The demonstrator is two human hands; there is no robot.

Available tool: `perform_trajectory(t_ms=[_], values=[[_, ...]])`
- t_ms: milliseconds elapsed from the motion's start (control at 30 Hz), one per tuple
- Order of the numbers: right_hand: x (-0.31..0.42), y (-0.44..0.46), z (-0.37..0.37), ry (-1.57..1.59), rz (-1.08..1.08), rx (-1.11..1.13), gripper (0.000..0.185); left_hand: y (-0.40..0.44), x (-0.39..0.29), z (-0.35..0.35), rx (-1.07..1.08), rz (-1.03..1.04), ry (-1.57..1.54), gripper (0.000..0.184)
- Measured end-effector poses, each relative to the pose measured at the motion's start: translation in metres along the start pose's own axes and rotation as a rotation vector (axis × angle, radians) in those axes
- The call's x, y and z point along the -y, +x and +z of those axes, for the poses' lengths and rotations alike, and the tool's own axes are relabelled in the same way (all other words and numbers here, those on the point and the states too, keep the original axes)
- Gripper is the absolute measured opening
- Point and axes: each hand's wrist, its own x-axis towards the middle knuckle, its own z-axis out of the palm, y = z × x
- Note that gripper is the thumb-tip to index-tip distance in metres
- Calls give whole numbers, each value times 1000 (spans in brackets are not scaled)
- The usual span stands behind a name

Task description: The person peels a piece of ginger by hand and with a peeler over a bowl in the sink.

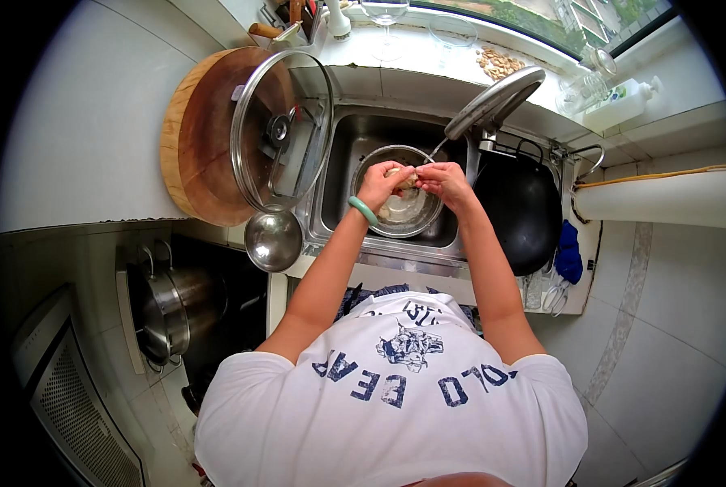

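Both hands are over a round metal bowl [418,223] that stands in the steel sink [345,146]. My left hand [379,185], with a green bangle at the wrist, is closed around a small pale, brownish lump [408,180] whose kind I cannot make out. Thumb and fingers of my right hand [447,183] pinch at the right end of the same lump. From the faucet [493,104] a thin stream comes down close behind the right fingers. Water seems to lie in the bowl, and the hands hide part of its inside.
Left of the sink, a glass lid [247,166] leans by a round wooden board [183,138], with a small steel bowl [274,241] below. A black wok [521,215] stands to the right. The windowsill holds a wine glass [386,12], nuts [499,63] and a white bottle [623,105].
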Motion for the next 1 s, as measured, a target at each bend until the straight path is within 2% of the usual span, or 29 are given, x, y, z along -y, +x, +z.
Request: perform_trajectory(t_ms=[267,433,567,633,833,1000], values=[[3,0,1,-37,-54,33,15,1,-3,1,17,-5,-36,17],[4,0,2,27,-49,14,16,3,-4,3,12,36,65,16],[2,-2,3,-109,-173,-12,19,9,3,5,-9,61,77,15],[1,0,2,-128,-202,-26,20,5,-7,12,-20,32,-21,15],[0,0,-3,-37,-227,-48,18,9,-9,21,72,129,-157,15],[-2,6,-4,211,-149,-104,19,18,-5,30,82,189,-203,12]])
